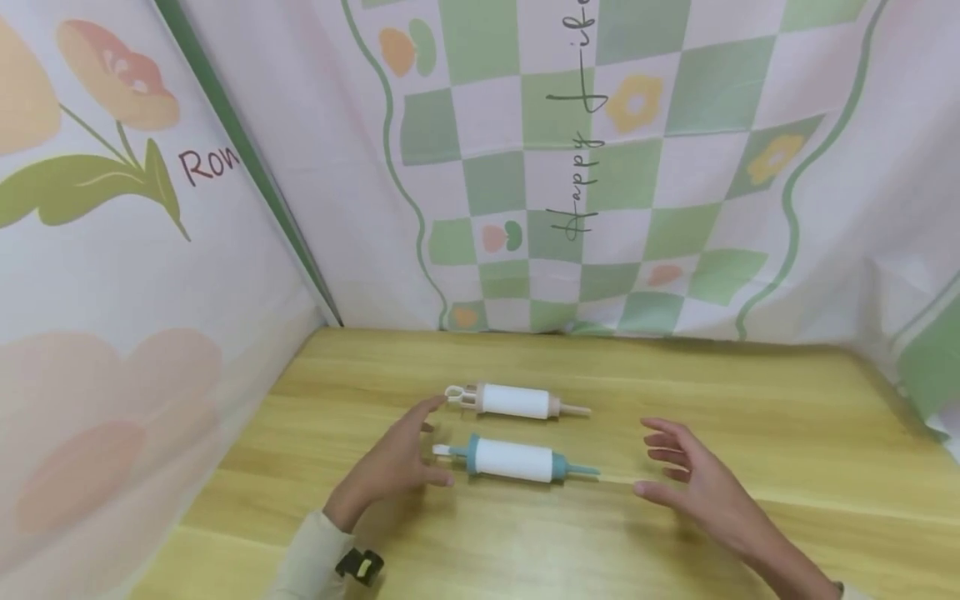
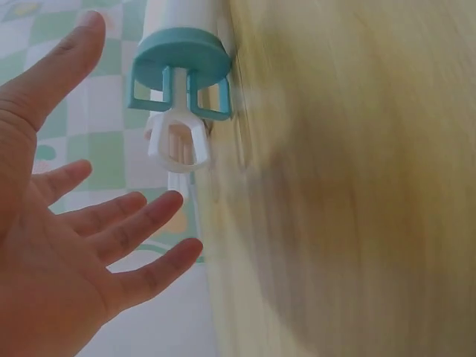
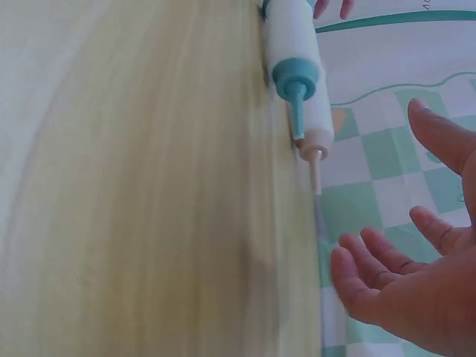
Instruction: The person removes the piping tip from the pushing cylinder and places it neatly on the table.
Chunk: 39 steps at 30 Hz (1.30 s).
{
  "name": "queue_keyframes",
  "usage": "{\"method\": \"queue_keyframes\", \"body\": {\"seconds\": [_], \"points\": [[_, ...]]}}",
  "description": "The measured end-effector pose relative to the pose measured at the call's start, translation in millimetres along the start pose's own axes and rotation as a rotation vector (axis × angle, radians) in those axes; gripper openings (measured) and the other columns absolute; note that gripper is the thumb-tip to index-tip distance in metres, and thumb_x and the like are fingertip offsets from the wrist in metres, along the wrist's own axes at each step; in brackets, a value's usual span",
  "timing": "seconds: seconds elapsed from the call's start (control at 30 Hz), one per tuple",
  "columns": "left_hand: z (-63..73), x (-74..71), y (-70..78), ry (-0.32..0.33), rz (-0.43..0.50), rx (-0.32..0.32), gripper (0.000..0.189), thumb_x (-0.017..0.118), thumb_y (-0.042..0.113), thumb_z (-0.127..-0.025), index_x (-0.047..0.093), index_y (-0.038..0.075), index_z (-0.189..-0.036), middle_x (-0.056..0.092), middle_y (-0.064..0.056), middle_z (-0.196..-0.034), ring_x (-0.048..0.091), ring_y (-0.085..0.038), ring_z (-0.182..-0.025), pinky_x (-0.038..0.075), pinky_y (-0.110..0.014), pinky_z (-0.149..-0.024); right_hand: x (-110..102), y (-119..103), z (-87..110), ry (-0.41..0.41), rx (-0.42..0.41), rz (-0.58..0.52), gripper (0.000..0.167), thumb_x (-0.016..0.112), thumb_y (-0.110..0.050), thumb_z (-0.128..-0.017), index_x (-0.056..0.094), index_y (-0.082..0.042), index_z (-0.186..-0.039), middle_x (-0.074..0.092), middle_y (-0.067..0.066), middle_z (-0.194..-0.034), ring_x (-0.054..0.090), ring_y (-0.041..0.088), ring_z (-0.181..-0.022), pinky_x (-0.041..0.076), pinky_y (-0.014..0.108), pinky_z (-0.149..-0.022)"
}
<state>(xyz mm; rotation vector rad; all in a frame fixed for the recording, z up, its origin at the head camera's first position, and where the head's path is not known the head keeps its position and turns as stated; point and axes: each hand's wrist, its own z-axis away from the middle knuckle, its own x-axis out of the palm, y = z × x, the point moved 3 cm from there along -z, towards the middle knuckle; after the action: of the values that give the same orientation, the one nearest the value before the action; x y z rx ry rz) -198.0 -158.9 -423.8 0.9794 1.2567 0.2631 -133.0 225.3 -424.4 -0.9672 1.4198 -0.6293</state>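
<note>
At 9 o'clock of the two tubes, the left hand [image 1: 397, 454] is wide, fingers spread and thumb apart, holding nothing. Its index fingertip lies just beside the white loop [image 1: 455, 392] on the farther tube; whether they touch I cannot tell. The step in hand looks like a reach or a pause around the tubes, with no grip made. A hold from this side would call for thumb and fingers to draw together on one of the handle ends.

Next come those ends: the beige tube [image 1: 515, 401] carries its loop at about 9 o'clock, and the teal tube [image 1: 513, 460] its white handle [image 1: 441, 450] likewise. Both tubes lie on their sides on the table [image 1: 562, 542], the beige one at 12 o'clock of the teal. Their long axes run nearly parallel, from slightly past 9 to slightly past 3, with the teal tip [image 1: 583, 471] and beige tip [image 1: 575, 410] pointing rightward.

At 3 o'clock, the right hand [image 1: 697, 483] is also wide and bare, fingers gently bent, clear of both tips. To steady a tube there, it would need to travel towards 9 o'clock.
</note>
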Motion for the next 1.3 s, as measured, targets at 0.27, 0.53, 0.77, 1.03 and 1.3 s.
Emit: {"method": "queue_keyframes", "body": {"seconds": [0.27,0.53,0.77,1.03,1.3], "points": [[-5.4,6.8,-8.8,-0.026,0.070,0.011,0.106,0.092,0.017,-0.071,0.027,0.007,-0.155,0.033,-0.022,-0.154,0.048,-0.040,-0.128,0.048,-0.052,-0.097,10.3,2.8,-2.6,-0.034,0.073,-0.101,0.077,0.078,-0.020,-0.089,0.034,-0.005,-0.150,0.049,0.025,-0.137,0.051,0.044,-0.122,0.054,0.036,-0.087],[-9.8,15.9,-9.1,-0.045,0.052,0.023,0.107,0.093,0.017,-0.068,0.029,0.010,-0.154,0.039,-0.019,-0.152,0.047,-0.037,-0.129,0.046,-0.051,-0.099,19.8,-1.9,-6.1,-0.081,0.125,-0.129,0.077,0.078,-0.022,-0.088,0.035,-0.006,-0.150,0.048,0.027,-0.138,0.051,0.046,-0.122,0.051,0.054,-0.090],[-12.6,17.7,-5.6,-0.060,0.051,0.026,0.103,0.092,0.009,-0.068,0.033,0.009,-0.153,0.041,-0.016,-0.150,0.046,-0.036,-0.130,0.046,-0.049,-0.099,29.3,-2.1,-9.3,-0.102,0.142,-0.139,0.077,0.079,-0.019,-0.088,0.036,-0.004,-0.150,0.047,0.028,-0.138,0.053,0.045,-0.121,0.051,0.055,-0.090],[-14.1,20.7,-5.1,-0.074,0.037,0.057,0.099,0.092,0.011,-0.070,0.036,0.007,-0.151,0.045,-0.015,-0.148,0.046,-0.036,-0.130,0.043,-0.050,-0.103,42.0,-1.9,-12.5,-0.118,0.193,-0.310,0.075,0.079,-0.009,-0.086,0.037,0.001,-0.147,0.042,0.032,-0.140,0.051,0.047,-0.121,0.057,0.042,-0.083],[-18.0,24.4,-2.9,-0.081,0.030,0.061,0.095,0.092,0.009,-0.070,0.039,0.005,-0.150,0.044,-0.012,-0.149,0.044,-0.033,-0.133,0.041,-0.048,-0.106,54.6,-3.7,-21.3,-0.117,0.252,-0.427,0.073,0.076,-0.003,-0.088,0.035,0.005,-0.148,0.038,0.035,-0.140,0.056,0.040,-0.115,0.059,0.041,-0.080]]}}
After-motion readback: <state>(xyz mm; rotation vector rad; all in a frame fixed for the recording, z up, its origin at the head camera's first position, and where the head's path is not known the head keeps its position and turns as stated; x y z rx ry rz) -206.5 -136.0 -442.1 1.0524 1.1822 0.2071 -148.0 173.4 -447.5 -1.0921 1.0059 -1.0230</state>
